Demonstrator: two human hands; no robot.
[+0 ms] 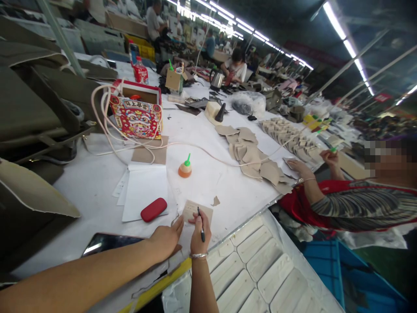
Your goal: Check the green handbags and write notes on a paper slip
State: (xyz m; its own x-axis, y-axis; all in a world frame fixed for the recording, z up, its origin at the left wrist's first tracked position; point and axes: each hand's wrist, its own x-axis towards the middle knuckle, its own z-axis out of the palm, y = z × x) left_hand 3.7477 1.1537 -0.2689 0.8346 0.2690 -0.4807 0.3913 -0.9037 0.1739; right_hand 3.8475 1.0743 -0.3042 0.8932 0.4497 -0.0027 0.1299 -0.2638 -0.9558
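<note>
My right hand (199,238) is closed around a dark pen (202,235), its tip over a small beige card (207,213) with handwriting on it. My left hand (165,241) rests on the table beside the card's left edge, fingers stretched toward it. Just above the left hand is a red glasses case (153,210), partly on white paper sheets (143,187). A dark phone (110,243) lies behind my left forearm, which hides part of it. Farther back stands a small squeeze bottle (185,169) with orange liquid and a green nozzle.
A red patterned box (137,115) with a looped white cable (208,150) stands behind. Beige cut pieces (249,156) lie in overlapping rows to the right. A co-worker (339,200) sits at the right edge, holding a green-tipped item. Wrapped white blocks (260,265) lie below the table edge.
</note>
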